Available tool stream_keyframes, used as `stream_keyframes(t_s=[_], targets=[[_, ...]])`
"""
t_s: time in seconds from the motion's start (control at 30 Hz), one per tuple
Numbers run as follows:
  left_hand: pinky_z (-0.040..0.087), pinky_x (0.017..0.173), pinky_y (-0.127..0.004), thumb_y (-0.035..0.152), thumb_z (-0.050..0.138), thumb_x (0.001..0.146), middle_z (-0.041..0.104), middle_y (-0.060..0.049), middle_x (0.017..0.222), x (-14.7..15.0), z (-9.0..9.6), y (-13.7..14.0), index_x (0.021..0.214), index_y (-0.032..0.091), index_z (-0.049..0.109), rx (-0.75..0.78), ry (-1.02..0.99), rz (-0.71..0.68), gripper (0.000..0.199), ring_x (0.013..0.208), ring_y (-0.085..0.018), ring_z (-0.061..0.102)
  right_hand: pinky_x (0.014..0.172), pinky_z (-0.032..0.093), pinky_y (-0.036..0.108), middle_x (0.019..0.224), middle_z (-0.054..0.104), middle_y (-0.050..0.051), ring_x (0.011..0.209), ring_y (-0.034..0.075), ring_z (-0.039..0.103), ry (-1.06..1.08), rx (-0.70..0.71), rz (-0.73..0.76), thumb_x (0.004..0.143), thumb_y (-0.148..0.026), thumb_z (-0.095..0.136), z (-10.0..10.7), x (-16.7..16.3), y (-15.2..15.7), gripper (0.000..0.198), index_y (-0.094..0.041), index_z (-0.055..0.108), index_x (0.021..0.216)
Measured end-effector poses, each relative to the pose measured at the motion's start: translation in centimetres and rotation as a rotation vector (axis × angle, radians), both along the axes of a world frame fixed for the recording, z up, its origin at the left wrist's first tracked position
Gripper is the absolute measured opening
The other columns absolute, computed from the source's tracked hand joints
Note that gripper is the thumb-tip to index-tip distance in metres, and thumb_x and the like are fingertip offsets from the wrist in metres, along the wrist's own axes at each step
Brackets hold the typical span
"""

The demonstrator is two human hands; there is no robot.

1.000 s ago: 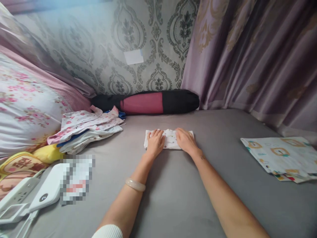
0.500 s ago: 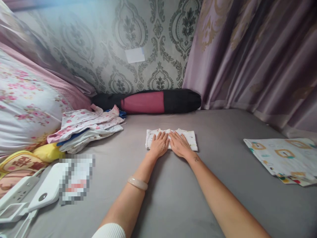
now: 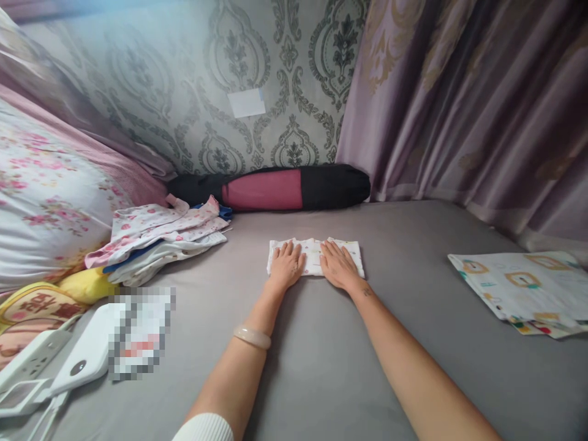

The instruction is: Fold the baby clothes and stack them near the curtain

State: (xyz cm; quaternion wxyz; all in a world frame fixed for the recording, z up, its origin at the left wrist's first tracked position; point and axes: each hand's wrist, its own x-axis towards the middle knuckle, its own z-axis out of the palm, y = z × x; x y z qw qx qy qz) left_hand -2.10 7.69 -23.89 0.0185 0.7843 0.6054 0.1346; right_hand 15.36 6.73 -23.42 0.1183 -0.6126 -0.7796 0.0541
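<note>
A small folded white cloth (image 3: 313,260) with a tiny print, which looks like a baby garment, lies flat on the grey bed sheet (image 3: 321,343). My left hand (image 3: 287,264) rests palm down on its left part, fingers stretched out. On the right part lies my right hand (image 3: 339,263), also flat with the fingers extended. A strip of the cloth shows between the two hands. Neither hand grips it; the areas under the palms are hidden.
At left are a pile of small clothes (image 3: 165,233), a floral pillow (image 3: 50,202), a power strip (image 3: 39,355) and a white power bank (image 3: 94,343). Folded printed cloths (image 3: 519,285) lie at right. A long black and red bag (image 3: 266,188) lies along the wall.
My hands have slid apart from the middle of the cloth, the left one leftward and the right one slightly rightward. More of the cloth shows between them.
</note>
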Motion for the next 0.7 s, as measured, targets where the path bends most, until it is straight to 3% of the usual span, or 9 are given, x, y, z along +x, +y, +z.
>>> stream_keyframes(t_s=[0.17,0.47,0.7], targets=[[0.021,0.113,-0.051,0.039,0.029,0.096,0.040,-0.014,0.147,-1.4,-0.1,0.3,0.139,0.018,0.042,-0.030,-0.024,0.081,0.049,0.139,-0.028,0.030,0.117,0.013,0.041,0.153,0.030,0.011,0.142,0.022,0.022,-0.016,0.013,-0.049,0.096,-0.032,0.023,-0.1,0.7,0.0,0.055,-0.009,0.037,0.145],[0.015,0.116,-0.046,0.041,0.023,0.097,0.022,-0.017,0.155,-3.3,-0.2,0.8,0.143,0.010,0.034,-0.169,-0.083,0.104,0.058,0.145,-0.027,0.015,0.116,0.013,0.044,0.153,0.030,0.011,0.142,0.024,0.021,-0.049,-0.010,-0.130,0.097,-0.034,0.020,-0.4,2.7,0.3,0.057,-0.007,0.034,0.146],[0.014,0.116,-0.045,0.043,0.019,0.096,0.017,-0.018,0.156,-5.1,-0.2,0.6,0.147,0.006,0.026,-0.220,-0.138,0.134,0.064,0.146,-0.026,0.012,0.115,0.016,0.044,0.154,0.025,0.017,0.142,0.028,0.020,-0.054,-0.017,-0.269,0.097,-0.035,0.021,-0.7,4.2,0.2,0.061,-0.001,0.030,0.146]])
